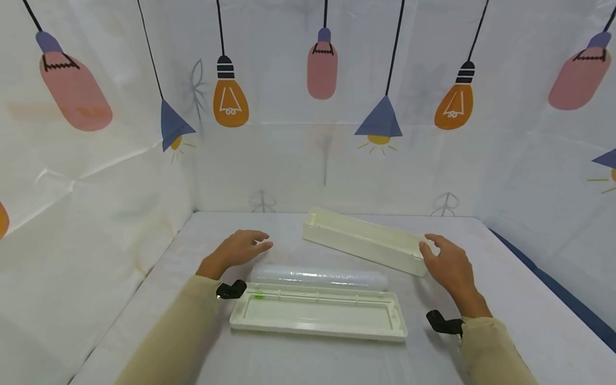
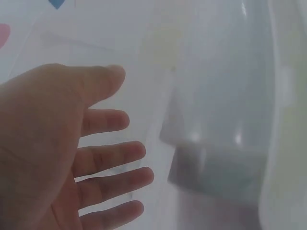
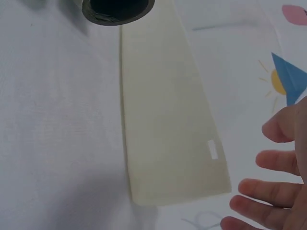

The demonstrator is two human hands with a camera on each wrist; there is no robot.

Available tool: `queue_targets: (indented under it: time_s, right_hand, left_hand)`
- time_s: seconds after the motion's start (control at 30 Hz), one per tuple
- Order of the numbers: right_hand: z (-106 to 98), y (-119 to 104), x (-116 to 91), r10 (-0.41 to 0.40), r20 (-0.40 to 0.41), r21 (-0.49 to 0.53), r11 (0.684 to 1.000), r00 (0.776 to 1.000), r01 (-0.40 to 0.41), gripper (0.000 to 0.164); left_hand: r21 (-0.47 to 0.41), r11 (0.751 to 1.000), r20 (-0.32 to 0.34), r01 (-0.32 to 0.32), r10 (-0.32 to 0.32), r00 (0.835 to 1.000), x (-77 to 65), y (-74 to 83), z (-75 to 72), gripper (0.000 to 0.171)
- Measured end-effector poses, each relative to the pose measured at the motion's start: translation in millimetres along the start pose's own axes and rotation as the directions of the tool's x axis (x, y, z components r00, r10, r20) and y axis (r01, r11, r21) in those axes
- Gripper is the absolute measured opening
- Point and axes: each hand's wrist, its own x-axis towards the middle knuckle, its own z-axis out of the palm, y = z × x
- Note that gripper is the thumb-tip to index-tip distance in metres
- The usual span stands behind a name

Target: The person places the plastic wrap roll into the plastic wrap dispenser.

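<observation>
My left hand [image 1: 240, 248] hovers behind the left end of a roll of clear plastic wrap [image 1: 317, 277], fingers apart and holding nothing. In the left wrist view its fingers [image 2: 110, 158] spread towards the roll [image 2: 225, 72]. A long cream box [image 1: 361, 243] lies slanted at the back of the table, its hollow side up. Right at the box's right end is my right hand [image 1: 449, 266], fingers loosely spread. The right wrist view shows the fingertips [image 3: 247, 203] beside the box's end [image 3: 177, 167], with nothing in the grasp. A cream lid [image 1: 317, 315] with a green slider lies in front of the roll.
The table [image 1: 289, 363] has a white cover. White sheets printed with hanging lamps [image 1: 322, 69] enclose it at the back and both sides. A dark blue strip [image 1: 553, 283] runs along the right edge. The dark end of the roll's core [image 3: 117, 12] shows in the right wrist view.
</observation>
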Motion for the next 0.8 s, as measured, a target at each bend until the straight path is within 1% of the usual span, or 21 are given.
queue_targets:
  time_s: [0.23, 0.3, 0.37, 0.5, 0.6, 0.67, 0.8]
  right_hand:
    - [5, 8, -5, 0.049, 0.008, 0.091, 0.995, 0.999, -0.05, 0.053]
    - [6, 9, -6, 0.07, 0.009, 0.114, 0.991, 0.998, -0.07, 0.053]
    - [9, 9, -7, 0.082, 0.013, 0.136, 0.987, 0.997, -0.083, 0.054]
    - [12, 13, -9, 0.085, 0.014, 0.151, 0.985, 0.996, -0.086, 0.055]
    - [13, 17, -8, 0.083, 0.019, 0.157, 0.984, 0.996, -0.085, 0.055]
    - [13, 19, -7, 0.074, 0.024, 0.156, 0.985, 0.997, -0.077, 0.055]
    - [14, 22, -6, 0.077, 0.084, 0.154, 0.984, 0.993, -0.09, 0.057]
  left_hand:
    - [-0.026, 1.0, -0.005, -0.007, 0.007, 1.0, 17.2, 7.4, 10.8, 0.05]
    - [-0.038, 0.999, -0.009, -0.021, 0.021, 1.0, 21.2, 10.0, 14.2, 0.048]
    - [-0.05, 0.998, -0.03, -0.031, 0.029, 0.999, 25.2, 11.6, 17.3, 0.045]
    - [-0.111, 0.993, -0.072, -0.025, 0.017, 0.997, 36.1, 16.8, 23.5, 0.04]
    - [-0.155, 0.988, -0.09, 0.002, -0.017, 0.996, 43.4, 19.9, 26.8, 0.039]
    - [-0.161, 0.987, -0.089, 0.028, -0.042, 0.995, 47.1, 21.8, 27.6, 0.038]
    - [-0.185, 0.978, -0.087, 0.094, -0.111, 0.99, 53.4, 24.4, 30.9, 0.036]
